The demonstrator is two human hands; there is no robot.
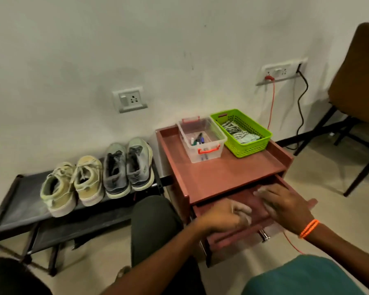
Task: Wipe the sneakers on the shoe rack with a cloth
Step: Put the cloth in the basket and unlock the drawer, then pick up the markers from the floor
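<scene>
Both hands in open drawer (256,237): left hand (226,220) closed on cloth (242,209), right hand (285,204) flat, blurred, grip unclear. Lift cloth clear, then across to sneakers (98,175) on rack (19,201).

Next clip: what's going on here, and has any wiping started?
Not yet. A seated person has both hands in the open drawer of a reddish side cabinet. The left hand closes on a pale cloth; the right hand lies over more pale fabric, its grip unclear. Two pairs of sneakers, beige and grey, sit untouched on the black shoe rack.
</scene>
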